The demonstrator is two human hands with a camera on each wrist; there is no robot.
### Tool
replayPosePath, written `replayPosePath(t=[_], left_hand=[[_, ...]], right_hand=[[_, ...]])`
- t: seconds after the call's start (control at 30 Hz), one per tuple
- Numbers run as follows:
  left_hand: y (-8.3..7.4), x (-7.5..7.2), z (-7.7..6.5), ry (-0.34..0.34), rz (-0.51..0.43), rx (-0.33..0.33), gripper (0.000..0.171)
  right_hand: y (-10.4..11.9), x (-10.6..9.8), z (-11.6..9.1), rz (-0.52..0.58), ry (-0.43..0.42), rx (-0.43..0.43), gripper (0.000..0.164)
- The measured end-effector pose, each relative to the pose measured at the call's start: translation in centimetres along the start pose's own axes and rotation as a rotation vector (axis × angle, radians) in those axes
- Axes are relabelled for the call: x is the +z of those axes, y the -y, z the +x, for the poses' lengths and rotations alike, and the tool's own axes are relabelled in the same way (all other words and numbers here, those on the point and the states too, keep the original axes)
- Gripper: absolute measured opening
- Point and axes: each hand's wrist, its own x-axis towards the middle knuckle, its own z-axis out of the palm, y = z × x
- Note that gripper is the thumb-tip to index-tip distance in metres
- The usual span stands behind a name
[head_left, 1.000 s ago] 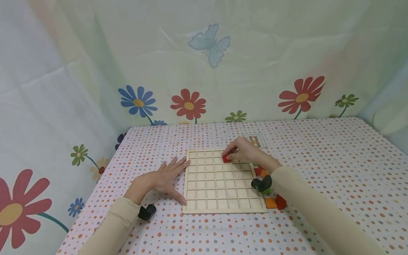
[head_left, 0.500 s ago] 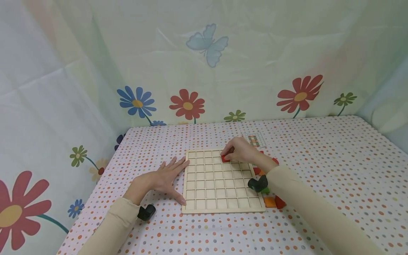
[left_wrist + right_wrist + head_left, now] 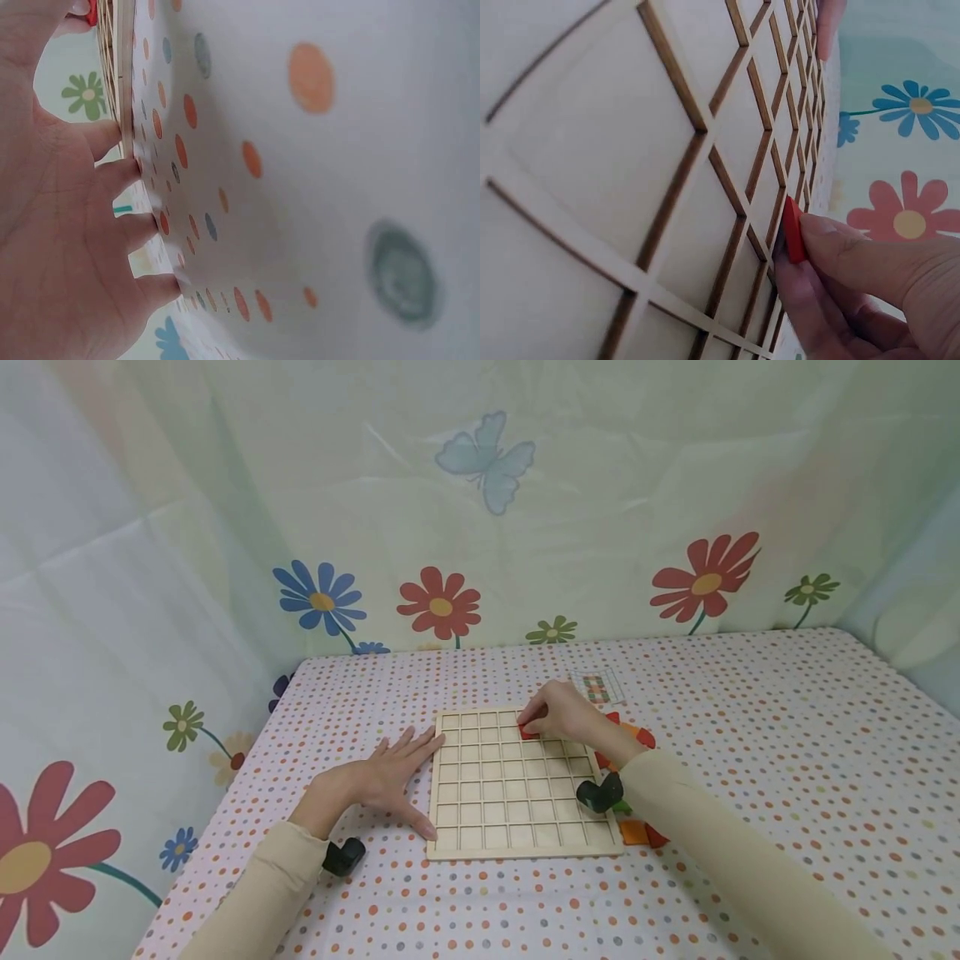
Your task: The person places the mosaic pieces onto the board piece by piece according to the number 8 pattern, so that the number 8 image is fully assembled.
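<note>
A wooden grid board (image 3: pixel 493 814) lies flat on the table, its square cells bare apart from the one at the right hand. My right hand (image 3: pixel 564 712) pinches a small red tile (image 3: pixel 528 733) between thumb and fingers at the board's far row. Seen from the right wrist, the red tile (image 3: pixel 796 236) stands tilted against the grid ridges, its lower edge hidden by the fingers. Along the left rim rests my left hand (image 3: pixel 386 781), fingers spread, with thumb and fingertips touching the board's side. In the left wrist view the left hand (image 3: pixel 67 217) holds nothing.
Several loose tiles lie right of the board, partly under the right forearm: an orange tile (image 3: pixel 633 832), a red tile (image 3: pixel 646 738) and a green tile (image 3: pixel 622 807) among them. A printed pattern card (image 3: pixel 598 686) sits behind the board. A flowered curtain (image 3: pixel 622 510) closes off the back.
The view shifts slightly, so board and hands appear a little further left and higher. The right hand keeps the red tile over nearly the same cell; the left hand stays at the rim.
</note>
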Motion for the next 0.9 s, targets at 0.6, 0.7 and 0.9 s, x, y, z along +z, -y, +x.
replayPosePath(t=[0.6,0.7,0.9], left_hand=[[-0.1,-0.1,-0.1,0.003,-0.013,-0.010,0.134],[-0.1,-0.1,-0.1,0.003,-0.012,-0.007,0.134],[-0.1,-0.1,0.0,0.000,-0.004,-0.002,0.134]], right_hand=[[1.3,-0.2,0.0,-0.109,0.025,0.002,0.011],[1.3,-0.3,-0.2,-0.094,0.027,0.001,0.010],[0.9,-0.2,-0.5,-0.083,0.013,-0.025,0.010]])
